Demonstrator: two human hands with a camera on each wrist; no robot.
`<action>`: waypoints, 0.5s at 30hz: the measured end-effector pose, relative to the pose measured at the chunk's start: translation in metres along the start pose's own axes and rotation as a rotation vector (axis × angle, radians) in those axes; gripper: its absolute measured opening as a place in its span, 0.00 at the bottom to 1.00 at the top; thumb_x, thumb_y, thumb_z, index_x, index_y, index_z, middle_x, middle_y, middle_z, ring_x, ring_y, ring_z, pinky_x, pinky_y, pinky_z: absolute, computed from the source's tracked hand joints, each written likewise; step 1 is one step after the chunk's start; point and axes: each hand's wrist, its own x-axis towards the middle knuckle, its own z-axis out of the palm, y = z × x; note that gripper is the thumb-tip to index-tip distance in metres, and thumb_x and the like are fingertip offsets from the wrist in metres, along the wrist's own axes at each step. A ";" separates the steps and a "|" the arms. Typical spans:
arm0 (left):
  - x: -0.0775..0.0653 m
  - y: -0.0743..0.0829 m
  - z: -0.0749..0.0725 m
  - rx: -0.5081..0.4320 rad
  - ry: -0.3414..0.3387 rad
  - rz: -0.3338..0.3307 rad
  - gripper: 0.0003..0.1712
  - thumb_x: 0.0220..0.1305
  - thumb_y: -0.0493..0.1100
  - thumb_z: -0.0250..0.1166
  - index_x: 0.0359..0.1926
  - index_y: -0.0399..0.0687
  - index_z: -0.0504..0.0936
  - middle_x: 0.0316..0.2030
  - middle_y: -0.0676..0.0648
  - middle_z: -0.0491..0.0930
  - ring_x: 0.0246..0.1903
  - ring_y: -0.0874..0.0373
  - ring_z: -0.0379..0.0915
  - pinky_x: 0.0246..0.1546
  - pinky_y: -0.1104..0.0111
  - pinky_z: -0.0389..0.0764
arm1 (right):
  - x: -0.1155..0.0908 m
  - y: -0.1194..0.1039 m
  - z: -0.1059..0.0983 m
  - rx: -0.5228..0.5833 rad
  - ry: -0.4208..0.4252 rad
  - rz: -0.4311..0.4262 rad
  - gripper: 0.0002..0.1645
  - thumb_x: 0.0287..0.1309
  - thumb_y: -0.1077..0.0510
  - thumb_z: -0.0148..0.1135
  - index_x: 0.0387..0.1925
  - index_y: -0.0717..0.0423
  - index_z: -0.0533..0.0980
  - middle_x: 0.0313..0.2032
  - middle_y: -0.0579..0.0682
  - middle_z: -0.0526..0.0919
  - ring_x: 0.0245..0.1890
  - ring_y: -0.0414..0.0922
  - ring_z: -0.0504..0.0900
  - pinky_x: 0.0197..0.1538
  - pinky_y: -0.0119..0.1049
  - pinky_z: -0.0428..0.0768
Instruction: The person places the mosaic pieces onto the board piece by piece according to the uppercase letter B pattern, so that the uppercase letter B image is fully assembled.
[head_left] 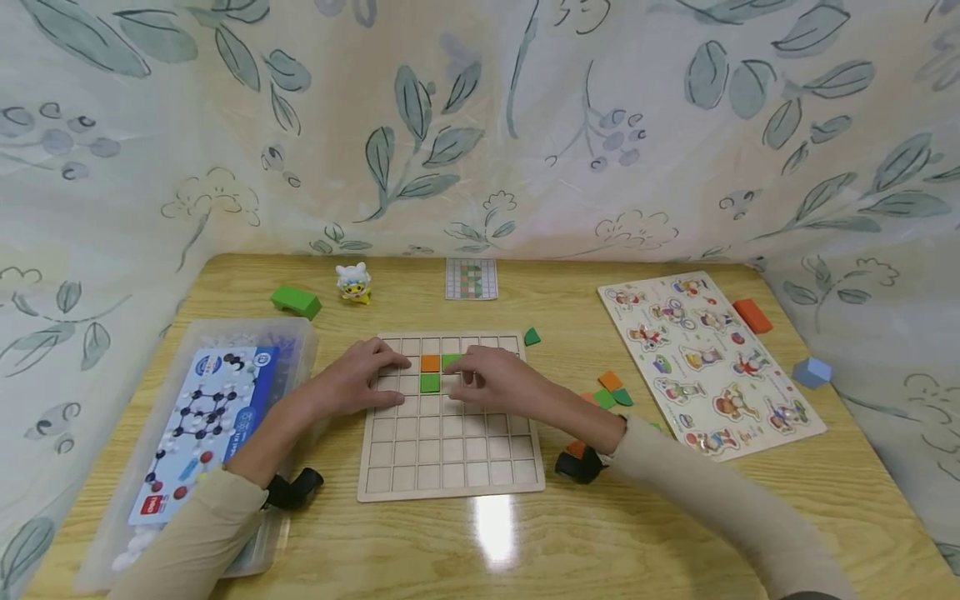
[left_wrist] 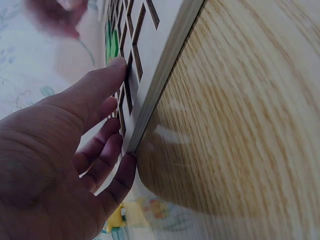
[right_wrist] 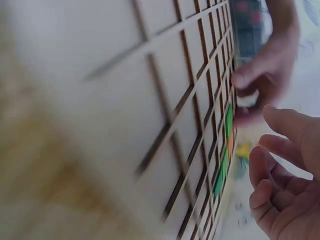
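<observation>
A pale wooden grid board lies in the middle of the table. Near its far side sit an orange square tile, a green tile just below it and another green tile to the right, partly hidden by fingers. My left hand rests on the board's left edge with thumb and fingers spread; in the left wrist view, fingertips touch the rim. My right hand hovers over the board beside the right green tile. In the right wrist view its loosely bent fingers hold nothing.
Loose orange and green pieces lie right of the board, partly under the right forearm. A pattern card and a toy figure stand behind. A plastic box is at left, a picture puzzle board at right.
</observation>
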 end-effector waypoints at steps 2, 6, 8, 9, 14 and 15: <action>0.000 0.000 0.001 0.001 -0.002 -0.003 0.26 0.59 0.50 0.69 0.57 0.46 0.78 0.47 0.45 0.73 0.47 0.51 0.65 0.46 0.60 0.67 | -0.021 0.010 -0.006 0.023 0.053 0.018 0.20 0.61 0.50 0.64 0.51 0.55 0.80 0.32 0.44 0.79 0.30 0.37 0.74 0.33 0.27 0.72; 0.000 0.000 0.001 -0.001 -0.005 -0.014 0.26 0.59 0.50 0.69 0.58 0.46 0.78 0.48 0.44 0.73 0.47 0.52 0.65 0.47 0.60 0.67 | -0.068 0.039 -0.020 0.020 0.187 0.077 0.19 0.59 0.54 0.67 0.49 0.58 0.81 0.33 0.46 0.81 0.31 0.37 0.78 0.32 0.28 0.75; 0.000 0.001 0.001 -0.003 -0.010 -0.022 0.27 0.59 0.49 0.69 0.58 0.46 0.78 0.49 0.45 0.73 0.48 0.52 0.65 0.47 0.60 0.67 | -0.089 0.057 -0.026 -0.009 0.253 0.126 0.17 0.58 0.56 0.67 0.48 0.59 0.81 0.34 0.48 0.82 0.31 0.39 0.79 0.32 0.29 0.75; 0.000 0.001 0.001 -0.004 -0.012 -0.029 0.27 0.59 0.49 0.69 0.58 0.46 0.78 0.49 0.45 0.73 0.48 0.52 0.64 0.48 0.60 0.67 | -0.099 0.065 -0.029 -0.033 0.282 0.157 0.17 0.58 0.57 0.68 0.47 0.60 0.81 0.34 0.49 0.82 0.31 0.40 0.79 0.32 0.30 0.75; 0.001 0.002 0.000 -0.008 -0.025 -0.046 0.27 0.59 0.50 0.69 0.59 0.47 0.78 0.49 0.45 0.73 0.49 0.52 0.64 0.49 0.60 0.67 | -0.138 0.097 -0.038 -0.113 0.349 0.306 0.16 0.57 0.58 0.68 0.47 0.61 0.81 0.35 0.52 0.82 0.32 0.43 0.79 0.32 0.33 0.74; 0.001 0.002 0.001 -0.007 -0.026 -0.045 0.27 0.59 0.50 0.69 0.59 0.47 0.78 0.49 0.45 0.73 0.49 0.52 0.64 0.48 0.60 0.67 | -0.142 0.101 -0.038 -0.116 0.355 0.323 0.16 0.57 0.58 0.68 0.47 0.61 0.81 0.35 0.53 0.82 0.32 0.44 0.80 0.32 0.33 0.74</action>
